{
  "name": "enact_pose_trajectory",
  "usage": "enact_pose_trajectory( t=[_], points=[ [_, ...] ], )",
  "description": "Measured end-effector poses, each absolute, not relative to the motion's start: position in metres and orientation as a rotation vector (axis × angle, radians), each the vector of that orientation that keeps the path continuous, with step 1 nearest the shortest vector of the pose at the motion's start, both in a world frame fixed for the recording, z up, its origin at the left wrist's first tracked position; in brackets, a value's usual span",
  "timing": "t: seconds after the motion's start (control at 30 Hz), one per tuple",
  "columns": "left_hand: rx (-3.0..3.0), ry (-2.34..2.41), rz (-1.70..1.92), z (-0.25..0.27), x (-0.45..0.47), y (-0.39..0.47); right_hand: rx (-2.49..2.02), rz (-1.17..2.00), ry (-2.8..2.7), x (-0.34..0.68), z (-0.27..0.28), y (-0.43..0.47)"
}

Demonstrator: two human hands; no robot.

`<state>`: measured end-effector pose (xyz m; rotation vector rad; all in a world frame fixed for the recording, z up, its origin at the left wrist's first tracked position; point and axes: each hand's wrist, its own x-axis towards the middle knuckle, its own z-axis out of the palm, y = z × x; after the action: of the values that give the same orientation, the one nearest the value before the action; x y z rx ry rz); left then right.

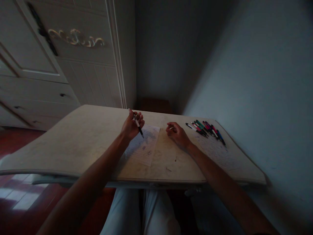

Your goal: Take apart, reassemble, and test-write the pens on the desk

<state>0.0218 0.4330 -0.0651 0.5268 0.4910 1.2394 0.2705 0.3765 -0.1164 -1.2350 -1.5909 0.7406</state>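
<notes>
My left hand (pixel 132 126) is closed around a white and black pen (pixel 137 122), palm partly turned up. The pen's dark tip points down above a sheet of paper (pixel 149 153) covered in scribbles and small drawn marks. To the right of that sheet, my right hand (pixel 176 133) is over the table with its fingers curled in. A small pale spot shows between those fingers; I cannot make out what it is. Several pens (pixel 206 128) with coloured barrels lie in a loose row on a second scribbled sheet (pixel 217 153) at the right.
The pale table (pixel 93 137) has a rounded left side and a front edge close to my legs. A blue-grey wall (pixel 264 91) runs along the right. Behind the table, on the left, stands a white cabinet (pixel 93 75). Small dark marks (pixel 168 169) dot the tabletop near the front.
</notes>
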Motion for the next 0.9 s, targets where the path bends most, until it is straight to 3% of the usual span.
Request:
enact_pose_trajectory(
  t=[0.4, 0.9],
  points=[
    [0.414, 0.249, 1.214, -0.063, 0.011, 0.426, -1.269, 0.712, -1.642, 0.268, -0.114, 0.373],
    [0.605, 0.275, 1.114, -0.061, 0.021, 0.416, -1.277, 0.726, -1.615, 0.265, -0.112, 0.372]
  ],
)
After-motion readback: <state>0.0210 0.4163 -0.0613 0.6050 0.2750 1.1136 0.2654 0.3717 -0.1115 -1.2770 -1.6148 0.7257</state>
